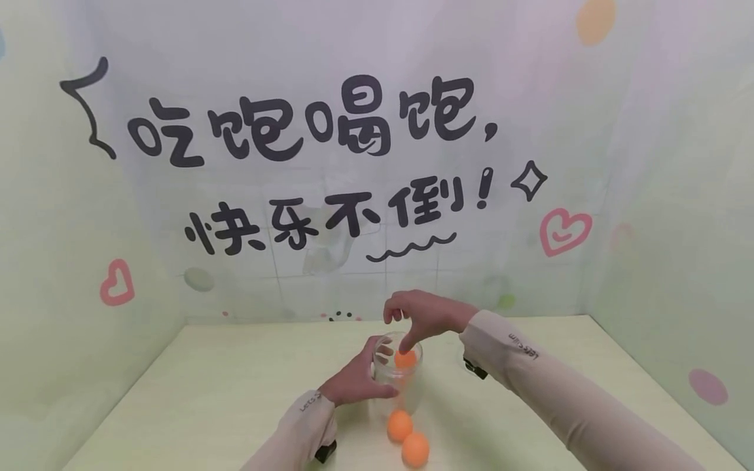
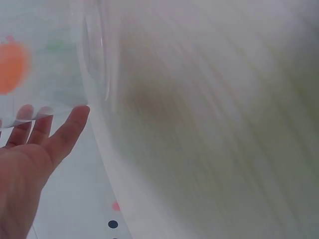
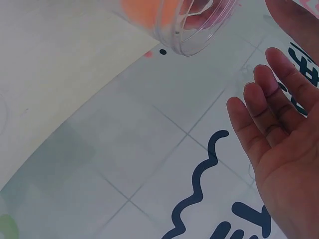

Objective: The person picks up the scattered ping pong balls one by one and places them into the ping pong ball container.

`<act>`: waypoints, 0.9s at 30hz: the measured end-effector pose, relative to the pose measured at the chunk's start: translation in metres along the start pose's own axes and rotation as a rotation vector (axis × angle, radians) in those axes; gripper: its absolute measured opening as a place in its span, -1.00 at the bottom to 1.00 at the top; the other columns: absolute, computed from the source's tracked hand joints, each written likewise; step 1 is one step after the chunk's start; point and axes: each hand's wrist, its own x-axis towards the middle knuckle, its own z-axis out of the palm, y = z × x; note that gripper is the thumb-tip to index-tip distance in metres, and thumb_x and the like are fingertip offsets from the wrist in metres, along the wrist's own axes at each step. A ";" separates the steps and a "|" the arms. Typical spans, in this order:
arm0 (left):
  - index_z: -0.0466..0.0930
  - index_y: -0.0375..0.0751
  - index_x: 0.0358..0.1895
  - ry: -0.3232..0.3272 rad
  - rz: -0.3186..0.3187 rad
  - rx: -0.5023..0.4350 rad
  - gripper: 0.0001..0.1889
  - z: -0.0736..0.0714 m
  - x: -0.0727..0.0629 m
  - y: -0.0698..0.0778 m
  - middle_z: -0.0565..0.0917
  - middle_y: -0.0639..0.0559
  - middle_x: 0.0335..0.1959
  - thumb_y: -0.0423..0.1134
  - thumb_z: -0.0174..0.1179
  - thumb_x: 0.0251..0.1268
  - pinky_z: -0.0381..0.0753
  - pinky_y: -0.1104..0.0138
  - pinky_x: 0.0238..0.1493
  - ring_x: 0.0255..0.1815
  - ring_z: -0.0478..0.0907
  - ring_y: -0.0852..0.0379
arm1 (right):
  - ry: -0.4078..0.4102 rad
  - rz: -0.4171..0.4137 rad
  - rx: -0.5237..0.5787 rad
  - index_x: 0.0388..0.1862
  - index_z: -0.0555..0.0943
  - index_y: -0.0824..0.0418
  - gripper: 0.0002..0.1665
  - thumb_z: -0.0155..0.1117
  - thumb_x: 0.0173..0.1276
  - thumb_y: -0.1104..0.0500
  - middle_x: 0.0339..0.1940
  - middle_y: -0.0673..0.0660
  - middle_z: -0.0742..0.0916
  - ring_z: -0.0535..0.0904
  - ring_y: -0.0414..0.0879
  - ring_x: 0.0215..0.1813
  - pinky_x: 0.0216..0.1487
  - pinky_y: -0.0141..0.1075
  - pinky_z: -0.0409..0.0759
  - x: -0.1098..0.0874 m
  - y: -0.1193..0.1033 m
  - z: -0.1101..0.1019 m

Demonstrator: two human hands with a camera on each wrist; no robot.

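A clear, round jar (image 1: pixel 415 392) stands on the table with its mouth upward. My left hand (image 1: pixel 360 378) grips its side, thumb in front and fingers behind; in the left wrist view the fingertips (image 2: pixel 79 113) lie against the clear wall. An orange ball (image 1: pixel 405 359) shows inside the jar, just under the rim, with a blurred orange patch below it. Over the mouth hovers my right hand (image 1: pixel 429 313), thumb pointing down toward the opening. Seen from the right wrist, that hand (image 3: pixel 284 129) has loosely spread fingers and holds nothing.
Two more orange balls, one (image 1: pixel 400 426) close to the jar's base and another (image 1: pixel 415 450) nearer me, lie on the pale table (image 1: pixel 247 379). A printed backdrop (image 1: pixel 330 288) with lettering rises along the far edge, and side walls flank the table.
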 end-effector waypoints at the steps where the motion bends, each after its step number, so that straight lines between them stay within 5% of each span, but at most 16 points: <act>1: -0.01 -0.17 0.39 0.002 -0.002 -0.001 -0.09 0.000 0.001 0.000 0.37 -0.20 0.26 -0.13 0.37 0.02 0.41 0.00 0.13 0.25 0.36 -0.16 | -0.001 0.002 -0.001 -0.20 0.56 0.12 -0.54 0.57 -0.11 0.18 -0.31 -0.04 0.55 0.43 -0.18 -0.22 -0.17 -0.36 0.43 0.000 0.000 0.000; 15: 0.02 -0.16 0.37 0.008 0.009 -0.005 -0.11 0.003 0.004 0.000 0.37 -0.24 0.26 -0.14 0.37 -0.01 0.40 -0.04 0.14 0.25 0.36 -0.19 | -0.007 0.007 -0.012 -0.20 0.56 0.08 -0.55 0.56 -0.08 0.16 -0.26 -0.07 0.57 0.45 -0.18 -0.16 -0.10 -0.34 0.45 -0.009 0.001 -0.004; 27: 0.00 -0.16 0.40 0.023 -0.013 -0.008 -0.06 0.003 0.001 -0.004 0.38 -0.19 0.26 -0.08 0.38 -0.03 0.39 -0.03 0.14 0.28 0.36 -0.13 | 0.009 -0.077 0.040 -0.13 0.57 0.11 -0.52 0.55 -0.07 0.16 -0.11 0.05 0.63 0.48 -0.09 -0.05 0.07 -0.29 0.46 -0.025 -0.007 0.002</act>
